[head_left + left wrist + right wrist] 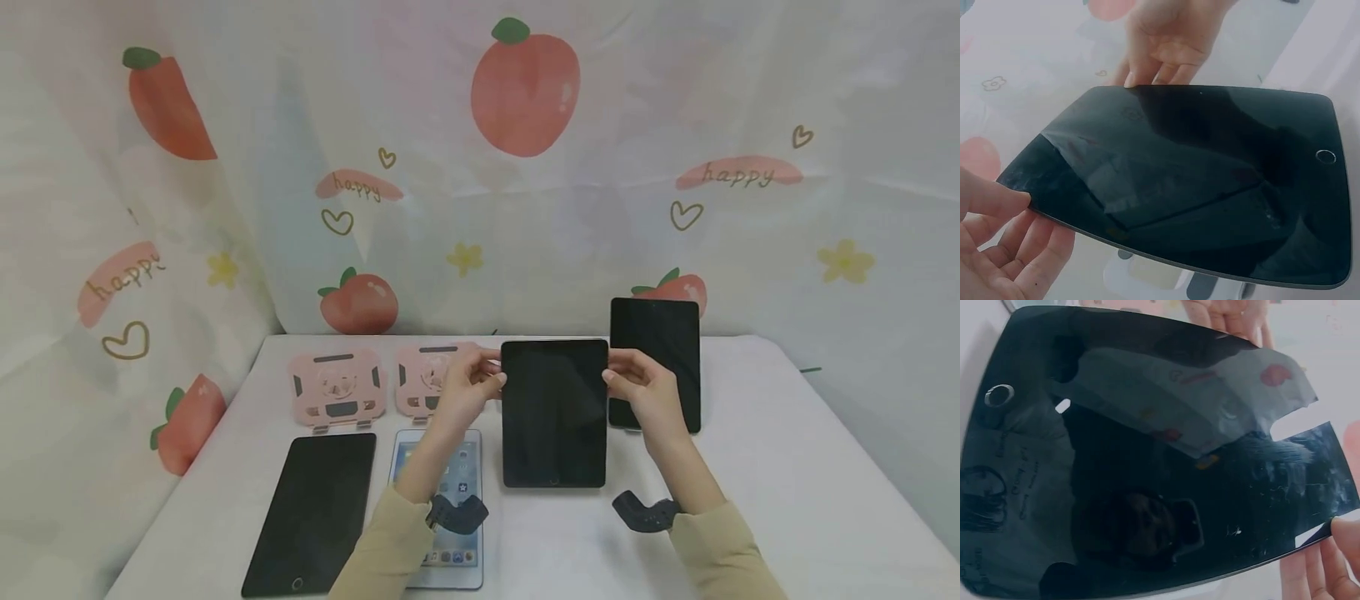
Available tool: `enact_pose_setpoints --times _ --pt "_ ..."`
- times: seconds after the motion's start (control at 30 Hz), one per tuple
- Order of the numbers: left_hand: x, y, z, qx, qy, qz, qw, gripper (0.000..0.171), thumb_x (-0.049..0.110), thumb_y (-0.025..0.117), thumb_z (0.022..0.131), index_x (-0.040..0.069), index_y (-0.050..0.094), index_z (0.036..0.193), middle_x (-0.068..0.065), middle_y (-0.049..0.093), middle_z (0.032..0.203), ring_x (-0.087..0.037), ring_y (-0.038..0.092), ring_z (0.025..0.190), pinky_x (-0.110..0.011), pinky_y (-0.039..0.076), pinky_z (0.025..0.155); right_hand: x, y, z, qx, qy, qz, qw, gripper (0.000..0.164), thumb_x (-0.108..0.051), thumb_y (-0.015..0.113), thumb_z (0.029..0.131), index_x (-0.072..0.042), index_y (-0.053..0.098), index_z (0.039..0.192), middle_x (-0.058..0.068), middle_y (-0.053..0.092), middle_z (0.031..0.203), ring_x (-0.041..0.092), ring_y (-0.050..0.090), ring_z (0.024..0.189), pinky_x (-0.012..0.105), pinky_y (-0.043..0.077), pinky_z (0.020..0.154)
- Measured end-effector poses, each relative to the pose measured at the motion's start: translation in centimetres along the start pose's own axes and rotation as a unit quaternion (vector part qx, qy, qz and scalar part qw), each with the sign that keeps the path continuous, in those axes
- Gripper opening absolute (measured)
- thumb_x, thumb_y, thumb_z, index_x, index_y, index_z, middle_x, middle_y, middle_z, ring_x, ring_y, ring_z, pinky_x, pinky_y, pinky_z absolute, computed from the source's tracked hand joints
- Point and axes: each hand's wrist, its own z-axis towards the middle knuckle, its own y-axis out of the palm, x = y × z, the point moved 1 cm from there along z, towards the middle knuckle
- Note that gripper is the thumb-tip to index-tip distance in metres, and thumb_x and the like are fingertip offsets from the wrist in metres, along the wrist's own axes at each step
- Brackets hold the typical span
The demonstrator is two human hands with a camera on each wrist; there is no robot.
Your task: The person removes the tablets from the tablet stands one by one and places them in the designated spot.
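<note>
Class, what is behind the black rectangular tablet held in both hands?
The left wrist view shows part of a pale panel with dark pads; the black tablet hides the rest.

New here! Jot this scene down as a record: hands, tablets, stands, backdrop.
Left hand: pinches one edge of a black rectangular tablet
Right hand: pinches its opposite edge
Lying on white tabletop: second black rectangular tablet; white-framed tablet, screen lit
Propped up, back right: third black rectangular tablet
Stands: two pink rectangular stands, back left
Backdrop: pale cloth printed with fruit and "happy"
</note>
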Motion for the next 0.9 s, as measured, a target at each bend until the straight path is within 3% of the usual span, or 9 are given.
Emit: enact_pose_setpoints --times 0.33,0.9 --pt "-0.7 0.1 -1.3 -0.008 -0.006 -0.016 0.9998 0.029 -0.004 0.060 0.087 -0.002 0.062 0.116 -0.010 0.058 0.087 -0.009 0.057 0.068 -0.030 0.059 0.071 0.4 -0.1 -1.4 -0.005 0.030 -0.006 1.000 0.034 -0.008 0.061 0.092 0.004 0.055 0.124 -0.020 0.059 0.079 -0.001 0.061 0.076 0.014 0.054 0.072" --pt "-2.1 0.3 -2.5 -0.010 -0.061 -0.055 0.9966 0.031 -0.005 0.059 0.086 -0.002 0.061 0.117 0.000 0.054 0.081 -0.009 0.057 0.069 -0.028 0.058 0.069 1.2 0.0 -2.5 -0.024 0.071 -0.002 0.997 0.034 -0.001 0.061 0.089 0.009 0.054 0.121 -0.016 0.059 0.073 0.003 0.059 0.070 0.018 0.055 0.069"
